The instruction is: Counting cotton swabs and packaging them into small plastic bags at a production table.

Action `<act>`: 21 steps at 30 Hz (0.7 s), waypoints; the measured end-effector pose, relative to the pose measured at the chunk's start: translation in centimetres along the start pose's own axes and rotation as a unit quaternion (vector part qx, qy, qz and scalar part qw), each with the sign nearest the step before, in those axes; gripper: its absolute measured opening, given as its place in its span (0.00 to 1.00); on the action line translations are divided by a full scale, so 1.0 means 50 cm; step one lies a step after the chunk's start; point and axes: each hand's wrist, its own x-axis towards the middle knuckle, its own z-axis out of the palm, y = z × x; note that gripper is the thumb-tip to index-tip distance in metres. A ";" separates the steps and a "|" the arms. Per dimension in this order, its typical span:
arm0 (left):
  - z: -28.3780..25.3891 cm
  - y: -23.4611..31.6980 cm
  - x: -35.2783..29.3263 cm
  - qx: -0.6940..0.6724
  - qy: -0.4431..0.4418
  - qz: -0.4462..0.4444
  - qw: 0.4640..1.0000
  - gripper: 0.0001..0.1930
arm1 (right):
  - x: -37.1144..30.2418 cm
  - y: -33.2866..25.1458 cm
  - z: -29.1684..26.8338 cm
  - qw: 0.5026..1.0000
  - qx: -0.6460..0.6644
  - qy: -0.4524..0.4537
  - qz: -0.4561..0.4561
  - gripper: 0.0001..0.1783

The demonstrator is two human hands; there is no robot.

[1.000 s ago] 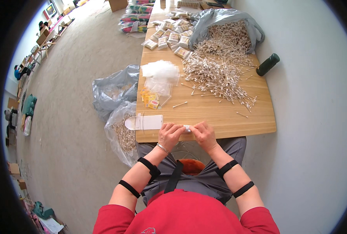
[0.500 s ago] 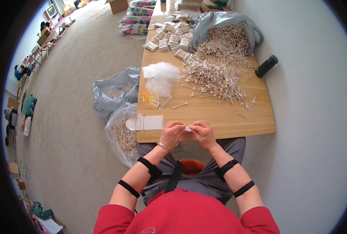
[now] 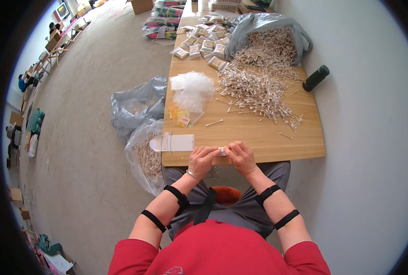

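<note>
At the table's near edge, my left hand (image 3: 202, 160) and my right hand (image 3: 242, 156) meet, fingertips closed on a small whitish packet (image 3: 223, 151) between them. Fingers cover most of it, so its contents cannot be made out. Left of my hands lies a white card strip (image 3: 181, 143) with a rounded end. Beyond it are yellow printed cards (image 3: 179, 115) and a stack of clear plastic bags (image 3: 192, 89). A large heap of cotton swabs (image 3: 259, 89) spreads over the table, spilling from a grey plastic bag (image 3: 303, 41). One loose cotton swab (image 3: 214, 123) lies nearer my hands.
Filled swab packets (image 3: 207, 46) are piled at the far left of the table (image 3: 254, 142). A dark green bottle (image 3: 316, 78) stands by the wall at right. Beside the table's left edge sit a grey bag (image 3: 137, 107) and a clear bag of swabs (image 3: 144, 158).
Both hands stay at the near edge with the packet; the fingers have shifted slightly, and more of the packet shows. The whole view has shifted a little.
</note>
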 end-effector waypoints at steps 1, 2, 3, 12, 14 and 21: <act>0.002 -0.005 -0.007 -0.035 -0.004 -0.041 0.999 0.12 | 0.002 -0.004 0.000 1.000 0.000 0.001 0.000 0.13; 0.005 -0.010 -0.014 -0.070 -0.009 -0.082 0.994 0.13 | 0.005 -0.008 0.002 0.998 0.052 0.000 0.042 0.12; 0.006 -0.001 -0.005 -0.074 -0.010 -0.080 0.994 0.13 | 0.003 -0.010 0.000 0.991 0.101 -0.002 0.086 0.11; 0.028 -0.016 -0.006 -0.251 -0.129 -0.303 0.910 0.13 | -0.001 -0.011 0.020 0.898 0.351 -0.081 0.253 0.13; 0.030 -0.006 -0.010 -0.141 -0.143 -0.284 0.938 0.11 | -0.007 -0.006 0.027 0.901 0.348 -0.068 0.251 0.12; 0.022 -0.005 -0.006 -0.267 -0.126 -0.360 0.885 0.11 | -0.001 0.004 0.020 0.897 0.347 -0.103 0.255 0.12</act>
